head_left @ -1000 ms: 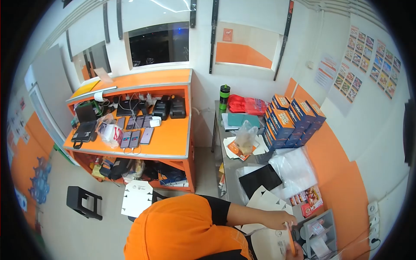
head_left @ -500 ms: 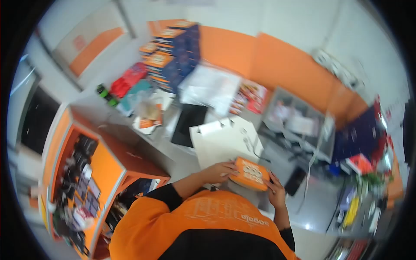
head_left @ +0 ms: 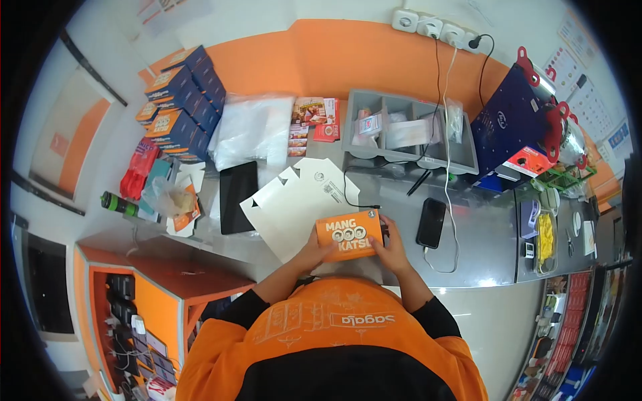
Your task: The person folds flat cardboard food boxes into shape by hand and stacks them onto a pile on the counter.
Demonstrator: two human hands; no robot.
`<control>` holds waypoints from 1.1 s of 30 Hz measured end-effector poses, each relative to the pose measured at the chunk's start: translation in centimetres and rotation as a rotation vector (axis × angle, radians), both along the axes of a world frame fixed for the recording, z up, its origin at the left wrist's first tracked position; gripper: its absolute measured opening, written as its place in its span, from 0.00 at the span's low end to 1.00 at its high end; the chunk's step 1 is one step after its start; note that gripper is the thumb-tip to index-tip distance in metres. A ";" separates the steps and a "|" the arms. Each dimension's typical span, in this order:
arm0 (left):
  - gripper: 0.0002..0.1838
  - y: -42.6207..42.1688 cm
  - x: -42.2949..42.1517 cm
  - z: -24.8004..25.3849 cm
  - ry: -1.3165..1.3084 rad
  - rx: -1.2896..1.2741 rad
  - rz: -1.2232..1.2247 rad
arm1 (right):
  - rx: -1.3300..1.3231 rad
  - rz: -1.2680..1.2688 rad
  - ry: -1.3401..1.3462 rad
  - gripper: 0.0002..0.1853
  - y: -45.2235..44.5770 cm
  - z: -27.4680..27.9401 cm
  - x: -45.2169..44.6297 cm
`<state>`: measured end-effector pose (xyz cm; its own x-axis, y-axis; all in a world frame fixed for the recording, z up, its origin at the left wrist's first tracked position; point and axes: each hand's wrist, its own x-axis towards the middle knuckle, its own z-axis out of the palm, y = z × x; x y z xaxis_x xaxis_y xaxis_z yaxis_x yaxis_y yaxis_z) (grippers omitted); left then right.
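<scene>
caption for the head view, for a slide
Two hands hold an orange "MANG KATSU" box over a metal table, beside a phone

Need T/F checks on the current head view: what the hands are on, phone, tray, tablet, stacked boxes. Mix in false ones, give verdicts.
1. The left hand and right hand are both on the orange cardboard box with white lettering. True.
2. The black smartphone has nothing plugged into it. False: a white cable is plugged into its near end.
3. The gray divided plastic tray is right of the clear plastic bags. True.
4. The flat black tablet lies right of the cream sheet with printed marks. False: it lies to the left.
5. The blue-and-orange cardboard boxes are stacked left of the bags. True.
</scene>
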<state>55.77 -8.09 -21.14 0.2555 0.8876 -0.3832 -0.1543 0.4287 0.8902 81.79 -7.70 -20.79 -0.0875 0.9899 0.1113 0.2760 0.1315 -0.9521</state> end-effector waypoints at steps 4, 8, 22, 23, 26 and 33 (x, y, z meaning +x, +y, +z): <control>0.51 -0.5 0.0 3.7 -0.125 0.023 0.131 | 0.372 0.024 -0.187 0.33 -0.8 9.8 -0.4; 0.57 -0.6 -0.2 4.2 -0.083 0.364 0.131 | 0.577 0.014 -0.236 0.30 -1.4 15.3 0.3; 0.43 -1.8 -2.1 2.9 0.108 0.586 0.024 | 0.715 -0.089 -0.338 0.30 -3.0 16.9 2.1; 0.38 -2.2 -1.5 5.0 0.029 0.542 0.010 | 0.693 -0.072 -0.392 0.29 -3.0 17.2 2.2; 0.42 -2.1 -1.8 6.0 -0.059 0.490 0.007 | 0.589 -0.006 -0.431 0.35 -3.2 16.6 2.0; 0.52 -2.0 -2.0 5.6 -0.059 0.621 0.045 | 0.585 0.041 -0.135 0.28 -3.0 14.5 1.5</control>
